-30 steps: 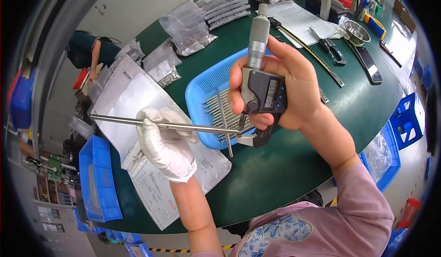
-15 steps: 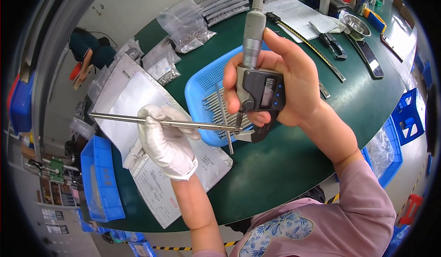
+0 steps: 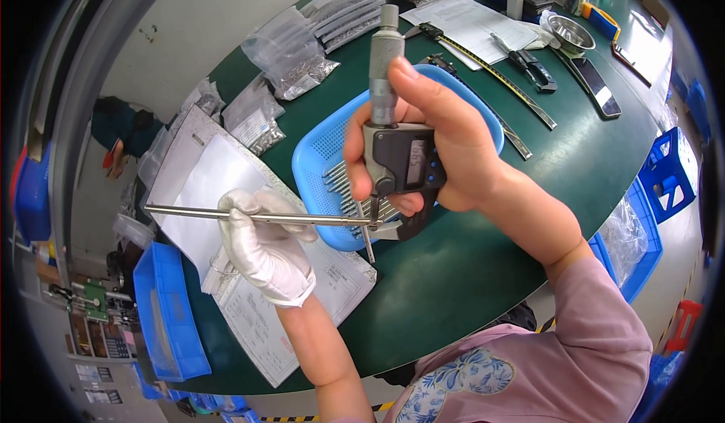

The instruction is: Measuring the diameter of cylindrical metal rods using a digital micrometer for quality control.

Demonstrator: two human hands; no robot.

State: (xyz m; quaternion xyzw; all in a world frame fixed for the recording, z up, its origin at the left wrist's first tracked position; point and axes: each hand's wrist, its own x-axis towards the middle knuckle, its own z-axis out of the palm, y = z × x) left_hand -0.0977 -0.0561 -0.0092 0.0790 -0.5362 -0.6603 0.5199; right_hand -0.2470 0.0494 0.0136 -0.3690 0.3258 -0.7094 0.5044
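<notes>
My left hand point(image 3: 266, 255), in a white glove, pinches a slim metal rod point(image 3: 185, 211) lying almost level. In my bare right hand point(image 3: 470, 149) is a digital micrometer point(image 3: 393, 162), thimble up, with a small lit display. The rod's right end sits at the micrometer's measuring gap; whether both faces touch it I cannot tell. Beneath the right hand is a blue perforated basket point(image 3: 308, 168) containing several similar metal rods point(image 3: 337, 184), partly hidden by the micrometer.
Papers on a clipboard point(image 3: 260, 332) lie beside a blue bin point(image 3: 172, 313) at the left. Bags of small metal parts point(image 3: 302, 75) stand farther back. At the right are calipers point(image 3: 495, 74), a phone point(image 3: 596, 87) and a metal bowl point(image 3: 570, 34). Another person point(image 3: 121, 132) bends down beyond the table.
Both hands, the rod and the micrometer have shifted slightly left in view, the micrometer also a little lower. More of the basket's right side shows. The other person has bent lower.
</notes>
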